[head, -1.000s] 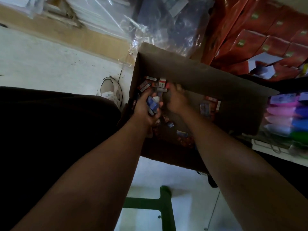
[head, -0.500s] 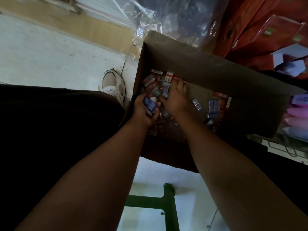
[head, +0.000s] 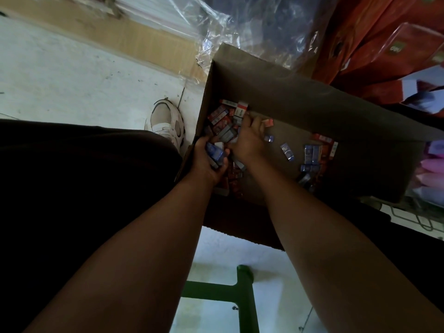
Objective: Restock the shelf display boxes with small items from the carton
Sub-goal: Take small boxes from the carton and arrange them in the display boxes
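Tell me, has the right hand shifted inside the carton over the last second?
Yes. The right hand has slid toward the carton's left corner, onto the heap of small packs there, closer to the left hand.

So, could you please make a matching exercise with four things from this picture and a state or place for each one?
Things:
1. left hand
2. right hand
3. white shoe
4. green frame

States or places:
a. on the floor beside the carton
b. below the carton, near the bottom edge of the view
c. clutching blue packs
d. reaching into the loose packs in the carton

Pairs: 1-c, 2-d, 3-a, 4-b
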Motion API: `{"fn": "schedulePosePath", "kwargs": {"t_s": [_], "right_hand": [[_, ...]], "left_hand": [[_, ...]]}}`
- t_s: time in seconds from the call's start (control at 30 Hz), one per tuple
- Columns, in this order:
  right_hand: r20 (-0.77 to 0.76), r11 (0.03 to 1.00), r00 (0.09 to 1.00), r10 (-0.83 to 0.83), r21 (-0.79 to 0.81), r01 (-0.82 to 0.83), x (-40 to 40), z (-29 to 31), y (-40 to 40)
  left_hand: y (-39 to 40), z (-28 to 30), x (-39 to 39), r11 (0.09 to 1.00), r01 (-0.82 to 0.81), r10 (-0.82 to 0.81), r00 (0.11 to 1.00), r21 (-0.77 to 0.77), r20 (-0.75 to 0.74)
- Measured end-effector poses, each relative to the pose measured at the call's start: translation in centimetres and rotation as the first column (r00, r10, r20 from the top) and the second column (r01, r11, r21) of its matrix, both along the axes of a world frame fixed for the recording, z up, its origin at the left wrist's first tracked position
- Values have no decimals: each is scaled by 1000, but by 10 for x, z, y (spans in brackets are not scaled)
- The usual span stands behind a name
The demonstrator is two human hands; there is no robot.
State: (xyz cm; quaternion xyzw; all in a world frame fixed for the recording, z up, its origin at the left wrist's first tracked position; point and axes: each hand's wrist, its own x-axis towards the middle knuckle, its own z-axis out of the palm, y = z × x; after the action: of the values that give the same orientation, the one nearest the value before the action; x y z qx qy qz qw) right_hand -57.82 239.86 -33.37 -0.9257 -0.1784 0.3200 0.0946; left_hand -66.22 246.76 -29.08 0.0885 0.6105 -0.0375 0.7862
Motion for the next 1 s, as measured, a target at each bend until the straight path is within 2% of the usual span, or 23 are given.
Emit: {"fn": "schedulePosePath", "kwargs": {"t_s": [0.07,0.13,0.27,0.37,0.47,0.67,0.83,0.9,1.0], "right_hand": [[56,992,992,110,-73,-106,-3,-1,-4],[47,978,982,184,-107,-179,-6,0,-10],[46,979,981,189,-89,-184,-17,0,-23],[36,992,992,120,-42,-118,-23,-2,-31],[-40,994,995,94,-53,-96,-30,-4,-36],[-99,969,964,249,11,-249,-35,0,-55],[-144,983,982,120,158,-97,-36,-1,-61],[-199,984,977,73,174,-38,-34,-3,-60],[-202,982,979,-13,182,50,-26,1,-62]], "left_hand": [[-1,-2,-3,1000,1,-2,1000,-9,-25],[-3,-2,-3,1000,15,-15,999,-17,-31],[-5,2,0,1000,15,-15,1000,-17,-14],[-4,6,2,1000,9,-8,1000,-22,12],[-5,8,1,999,6,-5,1000,-42,23],[-6,6,3,997,11,-8,999,-74,46],[-5,7,4,997,21,-19,999,-71,32],[-4,7,4,998,31,-30,999,-56,22],[-4,10,5,998,42,-41,999,-47,26]]}}
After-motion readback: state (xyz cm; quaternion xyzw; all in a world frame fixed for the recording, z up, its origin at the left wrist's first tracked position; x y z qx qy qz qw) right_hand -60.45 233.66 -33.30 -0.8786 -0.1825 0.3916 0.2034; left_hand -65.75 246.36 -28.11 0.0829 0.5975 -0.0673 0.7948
